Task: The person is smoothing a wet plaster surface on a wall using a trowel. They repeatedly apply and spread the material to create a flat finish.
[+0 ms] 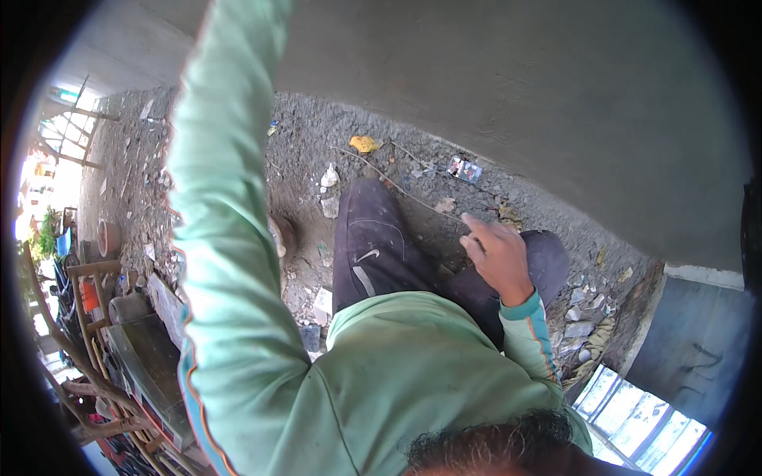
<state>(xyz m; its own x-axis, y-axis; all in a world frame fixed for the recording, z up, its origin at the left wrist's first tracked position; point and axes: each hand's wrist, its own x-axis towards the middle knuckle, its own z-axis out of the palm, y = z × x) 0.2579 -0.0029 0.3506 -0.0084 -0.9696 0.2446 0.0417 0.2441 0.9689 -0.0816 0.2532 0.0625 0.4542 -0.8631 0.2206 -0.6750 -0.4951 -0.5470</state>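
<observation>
My left arm (226, 159), in a pale green sleeve, reaches up past the top of the picture, so its hand is out of sight. My right hand (500, 258) hovers over or rests by my right knee (548, 258), its fingers loosely stretched and apart. A thin cord or wire (397, 189) runs across the dirt and seems to end at those fingertips; I cannot tell whether they touch it. Beyond the knees rises a smooth grey plastered wall (508, 79). Partly behind my left sleeve is a round brownish thing (282, 236), perhaps a pan or bowl.
Rubble and dirt cover the ground (305, 127). On it lie a yellow crumpled scrap (363, 143), a small printed packet (464, 170) and white stone pieces (329, 176). At left stand wooden poles (95, 381), a dark trough-like box (151, 361) and a clay pot (109, 236).
</observation>
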